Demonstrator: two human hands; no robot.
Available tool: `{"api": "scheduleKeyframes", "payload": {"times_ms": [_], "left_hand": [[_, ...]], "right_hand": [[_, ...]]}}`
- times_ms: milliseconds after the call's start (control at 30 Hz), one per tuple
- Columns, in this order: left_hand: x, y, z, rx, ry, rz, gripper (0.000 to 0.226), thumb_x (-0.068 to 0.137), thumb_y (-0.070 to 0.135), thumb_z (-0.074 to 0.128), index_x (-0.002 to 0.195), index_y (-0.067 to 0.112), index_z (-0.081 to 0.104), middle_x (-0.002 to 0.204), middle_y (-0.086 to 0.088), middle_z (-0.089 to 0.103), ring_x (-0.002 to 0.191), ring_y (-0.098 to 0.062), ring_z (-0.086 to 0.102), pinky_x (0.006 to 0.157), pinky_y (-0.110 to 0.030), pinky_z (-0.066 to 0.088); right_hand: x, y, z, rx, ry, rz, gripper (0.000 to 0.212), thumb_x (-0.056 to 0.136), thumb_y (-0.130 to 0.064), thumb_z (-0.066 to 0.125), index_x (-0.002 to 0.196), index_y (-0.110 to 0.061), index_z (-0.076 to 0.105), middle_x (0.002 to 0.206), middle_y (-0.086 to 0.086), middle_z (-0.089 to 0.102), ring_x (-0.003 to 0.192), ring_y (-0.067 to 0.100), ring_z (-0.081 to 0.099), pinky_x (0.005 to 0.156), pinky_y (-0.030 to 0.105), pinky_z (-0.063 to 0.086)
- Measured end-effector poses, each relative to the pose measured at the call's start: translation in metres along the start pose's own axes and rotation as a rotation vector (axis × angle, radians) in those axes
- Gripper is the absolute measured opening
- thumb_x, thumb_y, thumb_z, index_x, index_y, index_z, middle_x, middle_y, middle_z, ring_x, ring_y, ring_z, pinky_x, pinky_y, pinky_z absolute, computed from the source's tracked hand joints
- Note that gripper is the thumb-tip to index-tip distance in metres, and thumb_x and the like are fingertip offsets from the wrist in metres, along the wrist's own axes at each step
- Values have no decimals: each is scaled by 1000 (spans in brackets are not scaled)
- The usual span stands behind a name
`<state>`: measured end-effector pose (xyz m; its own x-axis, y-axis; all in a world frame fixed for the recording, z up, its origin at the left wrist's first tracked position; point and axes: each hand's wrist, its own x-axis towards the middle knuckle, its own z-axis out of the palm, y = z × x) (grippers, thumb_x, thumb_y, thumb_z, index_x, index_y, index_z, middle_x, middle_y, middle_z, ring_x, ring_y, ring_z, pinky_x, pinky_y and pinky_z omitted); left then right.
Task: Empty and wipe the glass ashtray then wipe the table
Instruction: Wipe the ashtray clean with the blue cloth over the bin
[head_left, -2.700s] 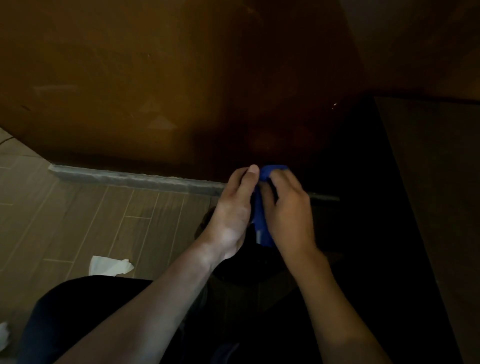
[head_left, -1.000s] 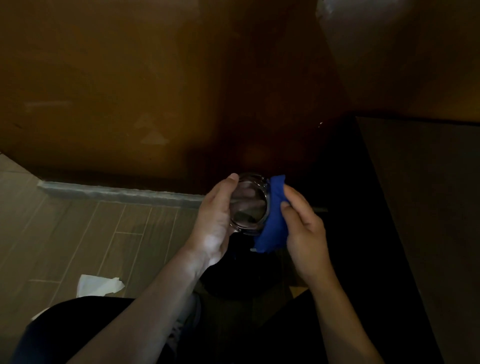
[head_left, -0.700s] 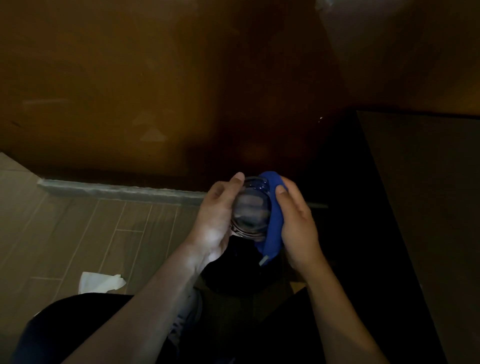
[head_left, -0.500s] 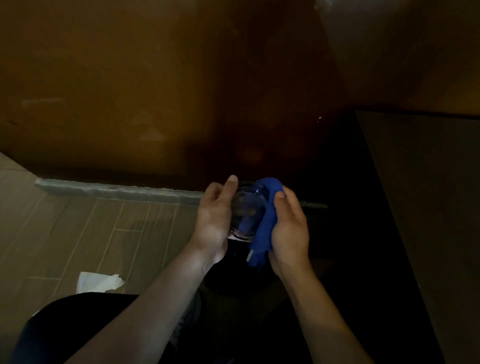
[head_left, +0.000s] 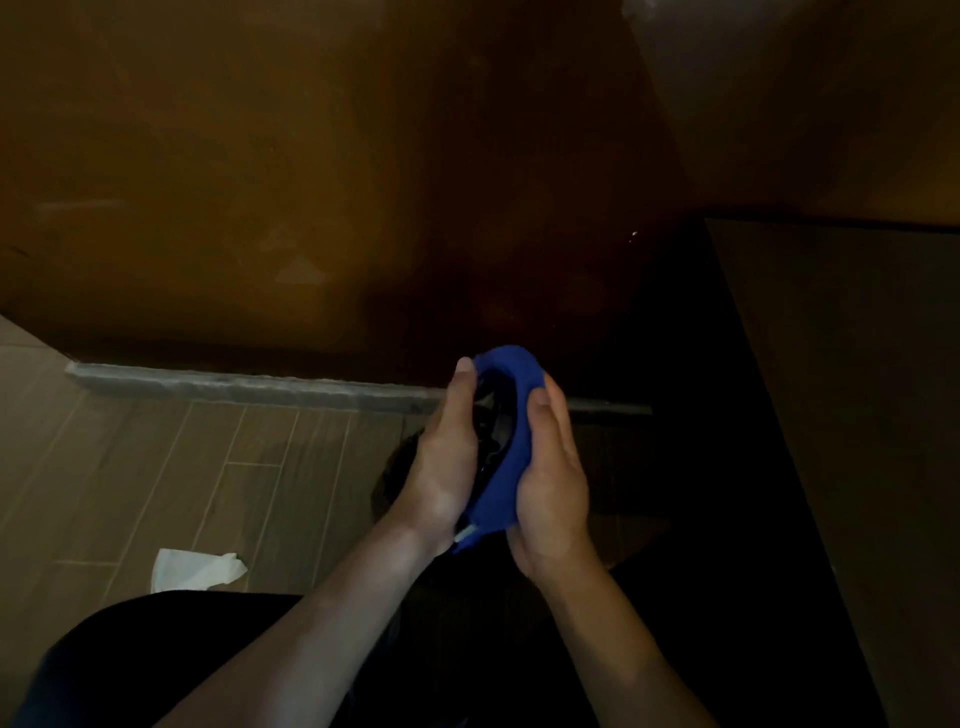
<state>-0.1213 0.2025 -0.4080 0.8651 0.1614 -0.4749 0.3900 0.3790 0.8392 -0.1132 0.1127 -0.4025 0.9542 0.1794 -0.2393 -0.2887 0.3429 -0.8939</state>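
Our left hand (head_left: 448, 457) curls its fingers round the glass ashtray (head_left: 491, 434). Right of the ashtray, our right hand (head_left: 550, 483) grips the blue cloth (head_left: 511, 410) wrapped over it.

place: dim indoor room, home or lounge unclear | floor: wood-look tiles (head_left: 156, 467) | wall: brown wood panelling (head_left: 260, 182) over grey skirting (head_left: 234, 387) | furniture: dark wooden table (head_left: 857, 389) at right | litter: white tissue (head_left: 195, 569) on floor
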Motion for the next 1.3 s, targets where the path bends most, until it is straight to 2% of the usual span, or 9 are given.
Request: {"api": "scheduleKeyframes", "payload": {"times_ms": [267, 433, 533, 733, 833, 933, 1067, 1233, 1300], "left_hand": [[-9, 1, 13, -91, -160, -99, 46, 88, 72, 49, 107, 35, 68, 103, 11, 71, 90, -5, 67, 78, -29, 52], [-12, 3, 8, -272, -113, -152, 57, 96, 60, 55, 128, 17, 76, 126, -12, 77, 121, -25, 71, 101, -39, 52], [-6, 6, 0, -355, -119, -184, 61, 98, 58, 52, 131, 13, 74, 132, -16, 74, 126, -30, 68, 109, -42, 49], [0, 17, -11, -498, -146, -197, 72, 94, 68, 46, 116, 10, 81, 126, -15, 75, 111, -28, 72, 103, -42, 52], [3, 17, -14, -531, -148, -166, 69, 96, 70, 43, 101, 15, 85, 109, -9, 78, 100, -24, 74, 102, -41, 54], [5, 16, -15, -533, -130, -168, 60, 96, 68, 49, 118, 18, 74, 109, -7, 72, 98, -21, 69, 98, -38, 55], [5, 5, -16, -516, -118, -152, 50, 106, 53, 37, 119, 15, 68, 93, -1, 79, 81, -12, 77, 68, -25, 63], [1, 6, -14, -468, -98, -75, 56, 94, 49, 63, 133, 11, 62, 121, -9, 70, 114, -21, 68, 97, -33, 57], [0, 8, -11, -425, -61, -63, 51, 102, 52, 52, 130, 12, 66, 122, -11, 72, 117, -23, 69, 102, -37, 56]], "right_hand": [[19, -4, -1, -119, 93, 62, 24, 106, -34, 48, 113, -28, 71, 99, 1, 76, 91, 16, 74, 74, 28, 59], [30, 0, -4, -167, 211, 42, 27, 108, -33, 46, 105, -19, 69, 96, 16, 72, 91, 33, 72, 80, 46, 60], [29, 11, -7, -340, 230, -41, 27, 107, -40, 43, 103, -31, 69, 94, 6, 72, 91, 24, 72, 89, 55, 58], [6, 24, -5, -536, 171, -132, 39, 108, -44, 37, 145, -44, 49, 137, -11, 62, 125, 7, 60, 106, 35, 51], [-13, 26, 3, -648, 63, -283, 44, 107, -48, 31, 151, -55, 29, 160, -25, 32, 150, 0, 29, 116, 16, 32], [-19, 35, 9, -889, -88, -515, 47, 110, -38, 28, 155, -46, 17, 163, -34, 11, 156, 2, 6, 127, 32, 14], [-1, 36, 6, -1009, -218, -799, 51, 102, -11, 44, 152, -13, 44, 161, 4, 41, 153, 23, 30, 121, 53, 28], [14, 24, 11, -964, -152, -733, 40, 102, -20, 48, 139, -16, 61, 149, 0, 54, 147, 19, 40, 117, 49, 34], [14, 16, 17, -1028, -78, -600, 38, 103, -32, 42, 136, -25, 60, 147, -10, 52, 147, 13, 34, 119, 45, 31]]}}
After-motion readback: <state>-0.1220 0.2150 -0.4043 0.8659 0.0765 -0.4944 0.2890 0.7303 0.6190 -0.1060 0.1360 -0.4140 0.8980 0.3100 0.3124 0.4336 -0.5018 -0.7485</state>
